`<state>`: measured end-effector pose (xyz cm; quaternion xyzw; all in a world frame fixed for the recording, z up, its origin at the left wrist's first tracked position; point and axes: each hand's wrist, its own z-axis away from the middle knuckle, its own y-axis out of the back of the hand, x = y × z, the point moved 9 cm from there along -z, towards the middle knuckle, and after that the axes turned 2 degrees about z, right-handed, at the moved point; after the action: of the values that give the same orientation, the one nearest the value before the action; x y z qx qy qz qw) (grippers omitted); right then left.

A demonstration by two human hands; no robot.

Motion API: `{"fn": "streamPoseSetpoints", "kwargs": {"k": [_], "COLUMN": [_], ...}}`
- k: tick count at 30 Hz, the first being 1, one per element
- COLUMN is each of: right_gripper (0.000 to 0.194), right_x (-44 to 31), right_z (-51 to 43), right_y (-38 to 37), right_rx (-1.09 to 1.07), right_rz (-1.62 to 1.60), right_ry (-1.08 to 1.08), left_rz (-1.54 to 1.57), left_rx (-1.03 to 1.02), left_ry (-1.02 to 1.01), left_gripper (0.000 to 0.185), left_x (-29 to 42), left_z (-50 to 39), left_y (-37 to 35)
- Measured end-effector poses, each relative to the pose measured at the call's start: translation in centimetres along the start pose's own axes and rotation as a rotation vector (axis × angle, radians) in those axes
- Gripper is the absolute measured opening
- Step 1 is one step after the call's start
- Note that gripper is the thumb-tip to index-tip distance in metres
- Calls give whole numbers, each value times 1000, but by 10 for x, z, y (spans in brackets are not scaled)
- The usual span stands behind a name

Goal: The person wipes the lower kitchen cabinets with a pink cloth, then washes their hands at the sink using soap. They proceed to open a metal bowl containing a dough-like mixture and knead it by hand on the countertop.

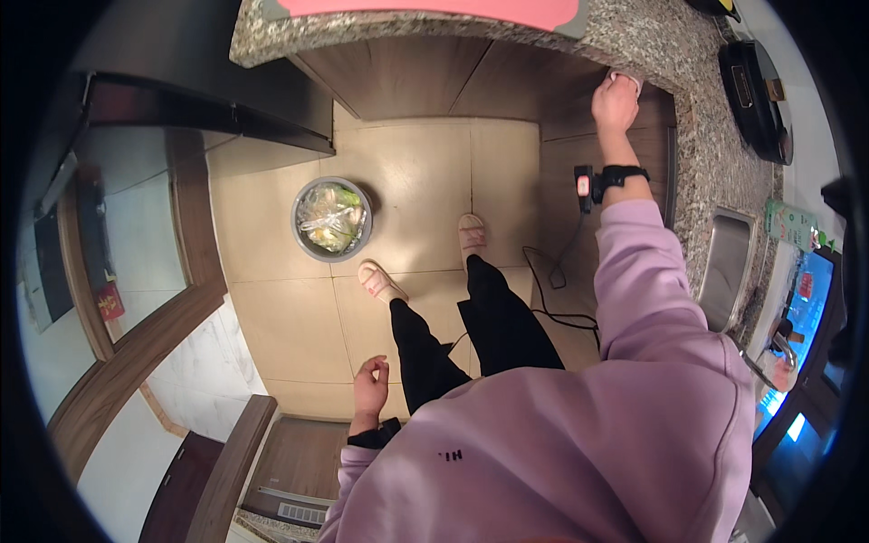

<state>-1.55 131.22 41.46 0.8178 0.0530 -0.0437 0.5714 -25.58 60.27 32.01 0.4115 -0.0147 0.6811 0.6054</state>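
Note:
My right hand point(616, 105) reaches out to the upper right, closed around a pale cloth point(633, 81). Only a small edge of that cloth shows past my fingers. It is held against or close to the dark wood-grain cabinet front point(570, 88), just under the speckled granite countertop point(638, 47); actual contact cannot be made out. Down by my left thigh hangs my left hand point(371, 388), its fingers loosely curled, and nothing is visible in it. A black strap circles each wrist, and a small device point(583, 189) sits by the right one.
A grey bin point(299, 234) holding bagged vegetable scraps stands on the tiled floor point(407, 163) ahead of my left foot. Black cable point(557, 316) trails near my right leg. A pink board point(434, 8), a black appliance point(750, 95) and a steel sink point(726, 268) are along the counter.

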Motion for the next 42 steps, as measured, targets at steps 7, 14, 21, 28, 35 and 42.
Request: {"fn": "streamPoseSetpoints", "kwargs": {"k": [7,14,21,28,35,42], "right_gripper": [28,32,37,34,29,30], "right_x": [-77,-147,-159,-207,-263,-334], "right_z": [37,62,61,81,110,149], "right_y": [-7,-3,-10,-8,2,8], "right_rx": [-10,6,-16,13,74,-35], "right_rz": [-62,-100,-31,-85,-190,-251], "right_ry": [16,-3,27,36,166,465], "left_rz": [21,80,249,145,158,216], "left_rx": [-20,-68,-107,-211,-101,-25], "left_ry": [-43,-110,-143,-78,56,-47], "left_gripper": [19,17,17,15,15,16], "left_x": [-42,-51,-60,-104,-107,-101], "left_z": [-17,-42,-72,-56,-56,-56], "left_y": [23,34,-43,-81,-77,-69]}}
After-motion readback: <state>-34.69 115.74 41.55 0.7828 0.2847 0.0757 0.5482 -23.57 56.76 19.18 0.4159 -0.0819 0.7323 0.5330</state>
